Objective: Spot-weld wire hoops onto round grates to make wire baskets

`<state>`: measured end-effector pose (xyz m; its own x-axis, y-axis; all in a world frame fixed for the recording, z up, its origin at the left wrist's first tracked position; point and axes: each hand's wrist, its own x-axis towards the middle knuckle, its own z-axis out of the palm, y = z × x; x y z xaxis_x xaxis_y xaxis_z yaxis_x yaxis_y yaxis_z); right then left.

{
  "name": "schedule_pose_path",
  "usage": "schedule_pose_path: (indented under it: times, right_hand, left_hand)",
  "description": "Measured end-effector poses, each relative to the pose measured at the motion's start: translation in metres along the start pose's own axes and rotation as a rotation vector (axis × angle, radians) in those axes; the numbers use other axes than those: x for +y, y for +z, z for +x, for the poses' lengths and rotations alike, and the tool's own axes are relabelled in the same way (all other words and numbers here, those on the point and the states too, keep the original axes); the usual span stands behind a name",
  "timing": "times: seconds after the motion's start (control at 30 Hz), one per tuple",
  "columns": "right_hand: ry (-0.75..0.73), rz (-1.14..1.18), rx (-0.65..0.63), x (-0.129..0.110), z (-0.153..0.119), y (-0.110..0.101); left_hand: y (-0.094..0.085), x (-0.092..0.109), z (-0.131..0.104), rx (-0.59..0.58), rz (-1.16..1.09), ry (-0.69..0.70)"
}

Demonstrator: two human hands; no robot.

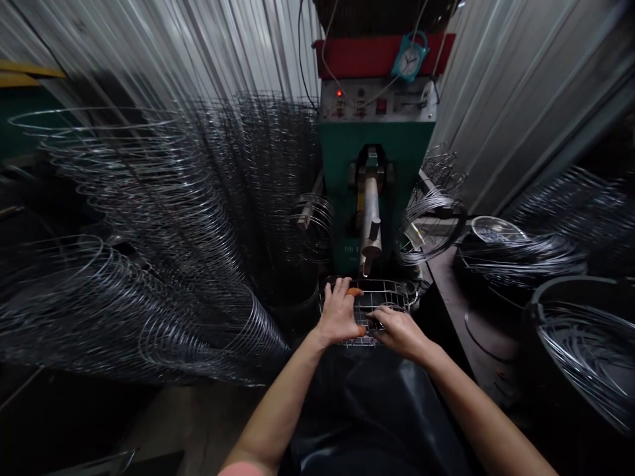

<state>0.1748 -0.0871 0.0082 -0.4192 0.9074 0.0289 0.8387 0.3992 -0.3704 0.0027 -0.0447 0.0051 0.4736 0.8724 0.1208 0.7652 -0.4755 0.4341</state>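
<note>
A wire basket [389, 288] of thin shiny metal sits low in front of the machine, just under its welding electrode [368, 264]. My left hand [338, 316] lies over the basket's left side, gripping it; orange covers show on the thumb and one finger. On the near right part of the grid, my right hand [399, 330] has its fingers curled in against the wires. The fingertips of the right hand are partly hidden, so any small piece between them cannot be made out.
A green spot welder [337, 172] with a red lamp stands ahead, a blue clock [411, 58] hanging on it. Tall stacks of wire rings [163, 178] crowd the left. Cut wires [526, 254] and a black bucket [538, 297] are at right. Wire coils [431, 225] flank the machine.
</note>
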Motion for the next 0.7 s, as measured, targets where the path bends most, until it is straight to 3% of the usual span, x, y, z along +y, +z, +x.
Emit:
schedule_pose_path:
  times: [0.1,0.37,0.7]
  right_hand:
    - [-0.013,0.001,-0.023,0.003,0.001,0.000]
    - [-0.061,-0.034,0.059,0.011,0.006,0.009]
    - [-0.057,-0.082,0.106,0.017,0.036,-0.005]
  left_hand:
    - [0.000,-0.002,0.004,-0.013,-0.009,-0.001]
    - [0.000,-0.010,0.012,-0.001,-0.049,0.000]
    - [-0.009,-0.021,0.041,0.001,-0.059,-0.005]
